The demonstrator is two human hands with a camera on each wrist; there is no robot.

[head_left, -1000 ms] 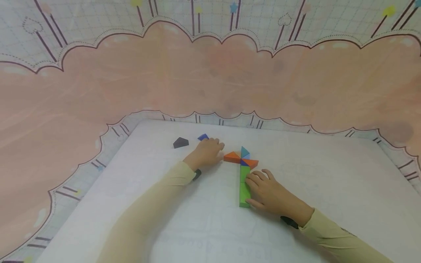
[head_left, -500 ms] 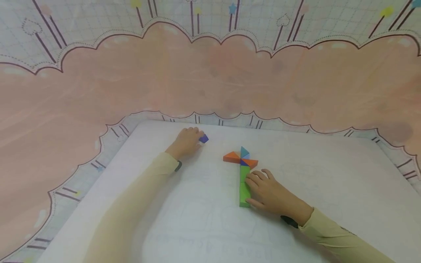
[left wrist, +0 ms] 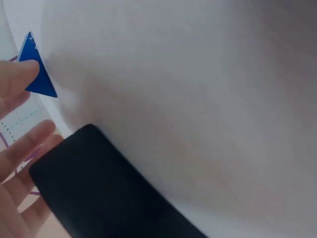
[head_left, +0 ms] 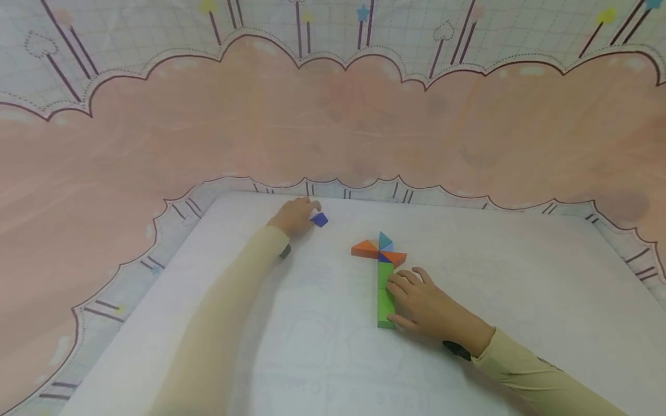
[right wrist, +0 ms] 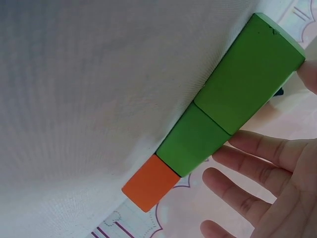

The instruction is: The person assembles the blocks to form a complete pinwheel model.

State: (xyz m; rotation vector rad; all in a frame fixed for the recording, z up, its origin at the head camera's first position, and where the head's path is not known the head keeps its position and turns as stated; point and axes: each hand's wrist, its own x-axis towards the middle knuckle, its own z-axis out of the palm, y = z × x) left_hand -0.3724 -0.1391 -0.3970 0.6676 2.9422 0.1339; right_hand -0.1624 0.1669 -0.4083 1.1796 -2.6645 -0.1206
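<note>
My left hand (head_left: 293, 217) is low over the far left of the table, beside a small dark blue triangular block (head_left: 319, 219). In the left wrist view the thumb overlaps this block, and the other fingers are loosely spread behind a dark angular block (left wrist: 109, 188). The hand hides that dark block in the head view. My right hand (head_left: 432, 306) rests against the right side of two green blocks (head_left: 385, 309) laid end to end. Its thumb and fingertips touch their edge, with the fingers mostly straight.
Beyond the green blocks lies a pinwheel of triangular pieces: orange (head_left: 365, 249) on the left, orange (head_left: 398, 257) on the right, teal (head_left: 384, 240) at the top and dark blue (head_left: 383, 257) in the middle. White cloth (head_left: 312, 323) covers the table; a patterned curtain (head_left: 333, 127) hangs behind.
My left hand has moved left and away from me, from beside the pinwheel to over the dark block, past the blue block. My right hand has stayed at the green blocks.
</note>
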